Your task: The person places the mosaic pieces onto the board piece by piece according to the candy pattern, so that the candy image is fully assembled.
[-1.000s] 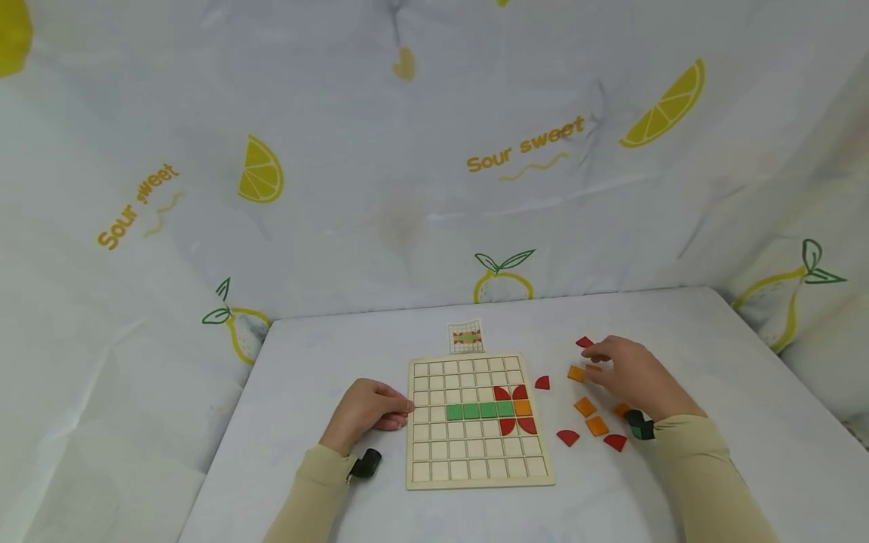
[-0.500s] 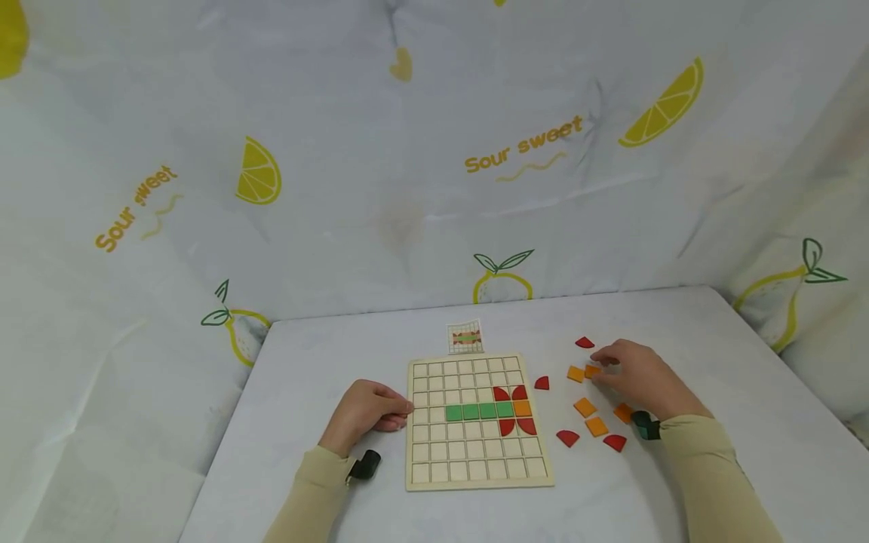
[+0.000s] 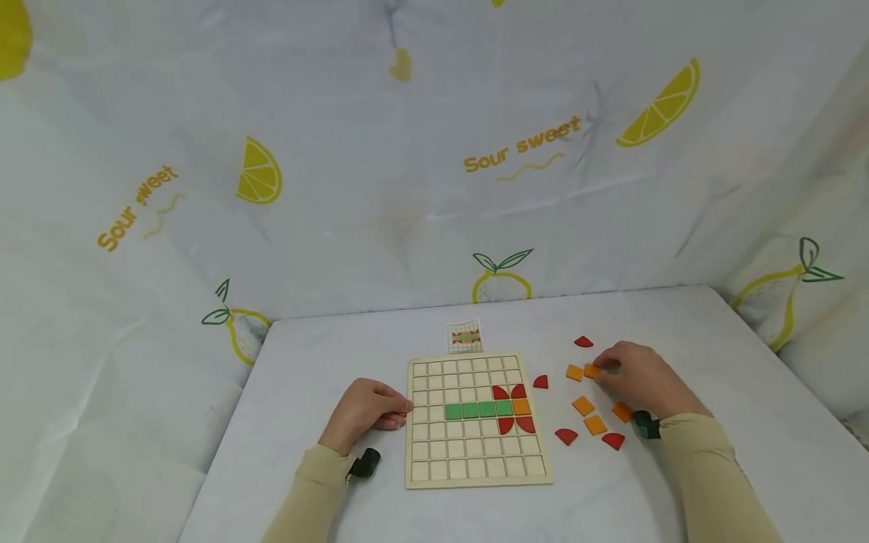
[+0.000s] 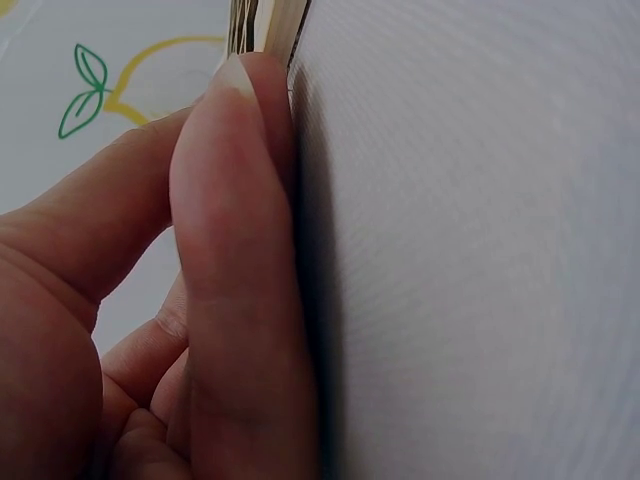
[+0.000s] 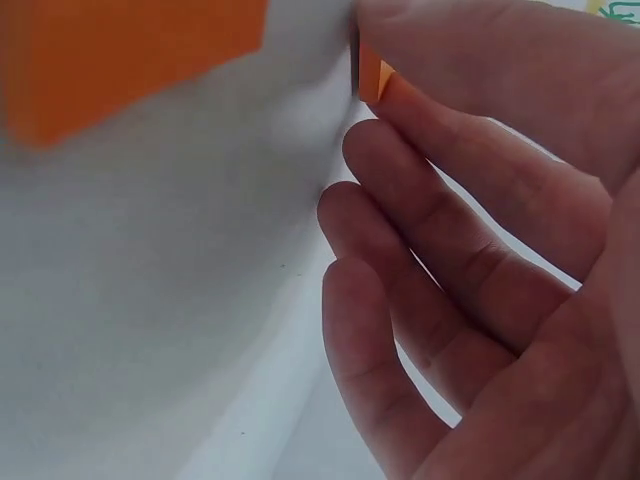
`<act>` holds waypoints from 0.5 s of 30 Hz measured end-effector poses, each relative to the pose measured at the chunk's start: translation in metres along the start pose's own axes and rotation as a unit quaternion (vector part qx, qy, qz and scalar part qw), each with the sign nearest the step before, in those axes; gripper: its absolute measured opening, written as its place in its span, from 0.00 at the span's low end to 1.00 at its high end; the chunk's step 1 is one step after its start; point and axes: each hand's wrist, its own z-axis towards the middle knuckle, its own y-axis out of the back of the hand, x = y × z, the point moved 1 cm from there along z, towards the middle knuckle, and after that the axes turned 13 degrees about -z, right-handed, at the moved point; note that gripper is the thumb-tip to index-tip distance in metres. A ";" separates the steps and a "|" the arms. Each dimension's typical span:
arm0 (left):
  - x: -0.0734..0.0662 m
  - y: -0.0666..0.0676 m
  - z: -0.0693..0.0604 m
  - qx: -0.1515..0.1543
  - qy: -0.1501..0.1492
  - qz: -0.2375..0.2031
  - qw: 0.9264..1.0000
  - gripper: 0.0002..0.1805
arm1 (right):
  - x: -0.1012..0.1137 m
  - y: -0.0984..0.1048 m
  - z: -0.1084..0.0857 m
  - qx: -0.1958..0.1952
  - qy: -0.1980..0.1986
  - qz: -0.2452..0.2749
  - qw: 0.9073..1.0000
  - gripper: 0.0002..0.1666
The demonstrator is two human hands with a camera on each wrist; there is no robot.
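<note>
My left hand (image 3: 364, 413) holds the left edge of the pale wooden grid board (image 3: 476, 469) between thumb and index finger; in the left wrist view, the thumb (image 4: 235, 220) meets that edge (image 4: 285, 30). On the board lie a row of green square tiles (image 3: 471, 411), an orange square (image 3: 520, 406) and several red quarter-circle tiles (image 3: 526, 424). To the right, my right hand (image 3: 641, 378) pinches an orange square tile (image 3: 591, 370) at the table surface. In the right wrist view, that tile (image 5: 371, 75) shows between thumb and index finger, partly hidden, the other fingers loosely bent.
A small pattern card (image 3: 465, 337) stands behind the board. Loose orange squares (image 3: 583, 406) and red quarter-circles (image 3: 566, 437) lie right of the board, one red piece (image 3: 583, 342) further back. A white lemon-print cloth (image 3: 400, 181) hangs behind the table.
My right hand has drawn back to the right, away from the far red piece, and its thumb and index finger have closed on an orange square. The left hand stays at the board.
</note>
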 end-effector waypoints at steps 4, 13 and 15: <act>0.001 0.000 0.000 -0.002 -0.002 -0.001 1.000 0.07 | 0.004 0.003 -0.003 0.009 -0.006 0.017 1.000 0.15; -0.002 -0.002 -0.003 -0.002 -0.001 -0.003 1.000 0.09 | 0.032 0.010 -0.003 0.002 0.028 0.026 0.999 0.13; -0.003 -0.002 -0.003 -0.004 0.001 -0.004 1.000 0.08 | 0.043 0.009 -0.002 0.006 0.031 0.020 0.999 0.14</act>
